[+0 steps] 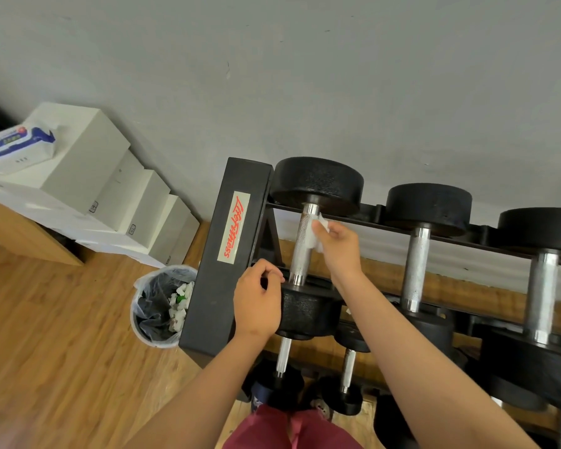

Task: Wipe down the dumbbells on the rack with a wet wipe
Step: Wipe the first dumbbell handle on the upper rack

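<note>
Handle-wiping step: at frame centre, the right hand (339,251) clamps its fingers on a crumpled white wet wipe (321,226), pressing it against the steel handle of the leftmost black round-headed dumbbell (316,186) on the black metal rack (208,286), while the left hand (258,299) curls its fingers on the near head; the next move probably calls for wiping both heads.

A black rack (227,254) with a red-lettered label on its end post stands against the wall. Three black dumbbells with round heads and knurled steel handles lie across its top rails, side by side, handles pointing towards the wall: the first dumbbell (302,244) just beside the post, the second dumbbell (416,264) and the third dumbbell (541,293) further right. Two small dumbbells (284,354) sit on a lower tier. A crumpled white wipe (318,234), pinched in the right hand (340,251), touches the right side of the first dumbbell's handle near the far head.
</note>
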### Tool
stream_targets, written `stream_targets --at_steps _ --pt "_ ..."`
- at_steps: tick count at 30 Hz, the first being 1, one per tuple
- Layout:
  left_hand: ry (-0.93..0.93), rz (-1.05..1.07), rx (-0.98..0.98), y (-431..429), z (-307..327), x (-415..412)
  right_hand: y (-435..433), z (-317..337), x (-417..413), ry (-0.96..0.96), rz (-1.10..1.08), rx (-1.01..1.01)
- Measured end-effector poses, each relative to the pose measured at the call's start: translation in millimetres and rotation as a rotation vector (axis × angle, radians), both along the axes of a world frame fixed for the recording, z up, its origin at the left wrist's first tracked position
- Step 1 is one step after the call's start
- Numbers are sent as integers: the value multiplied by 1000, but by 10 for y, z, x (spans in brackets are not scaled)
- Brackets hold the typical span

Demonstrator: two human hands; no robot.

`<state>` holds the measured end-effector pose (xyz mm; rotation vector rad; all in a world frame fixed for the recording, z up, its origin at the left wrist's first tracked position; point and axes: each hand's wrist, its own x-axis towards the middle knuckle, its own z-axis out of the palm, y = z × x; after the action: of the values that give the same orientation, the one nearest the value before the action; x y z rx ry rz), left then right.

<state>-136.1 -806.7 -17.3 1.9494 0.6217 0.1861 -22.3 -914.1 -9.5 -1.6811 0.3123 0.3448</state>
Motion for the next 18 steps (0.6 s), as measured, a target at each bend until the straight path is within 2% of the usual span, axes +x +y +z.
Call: stream_targets --at_steps 8,13,18 --pt "-9 6 0 1 -16 8 -144 -53 -126 4 163 -88" --pt "-7 11 -2 -4 -10 3 -36 34 -25 -32 66 -48" --pt "-7 9 -3 -10 16 0 -210 -54 -224 -13 243 -177"
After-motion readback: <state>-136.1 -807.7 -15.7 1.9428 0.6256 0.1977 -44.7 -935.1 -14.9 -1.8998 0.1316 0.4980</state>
